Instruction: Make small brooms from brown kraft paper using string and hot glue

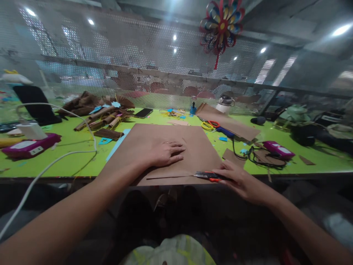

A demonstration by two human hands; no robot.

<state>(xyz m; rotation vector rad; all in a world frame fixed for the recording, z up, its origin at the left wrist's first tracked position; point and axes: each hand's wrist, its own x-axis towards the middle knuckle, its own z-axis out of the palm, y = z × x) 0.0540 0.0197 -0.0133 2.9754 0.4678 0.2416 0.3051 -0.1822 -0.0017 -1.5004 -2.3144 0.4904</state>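
A large sheet of brown kraft paper (190,138) lies on the green table, its near edge reaching past the table's front. My left hand (167,154) rests flat on the sheet with fingers stretched to the right. In my right hand (237,178) is a utility knife (206,175) with a black and orange body, its blade out and pointing left. The blade tip meets the paper near its front edge. From that tip a thin dark slit (168,177) runs left across the sheet.
Scissors (211,125) and a blue-handled corded tool (224,131) lie right of the sheet. Purple power strips (278,150) sit on both sides, with a white cable (68,152) looping at left. Rolled brown paper (110,119), a phone (143,112) and a folded brown sheet (226,123) stand farther back.
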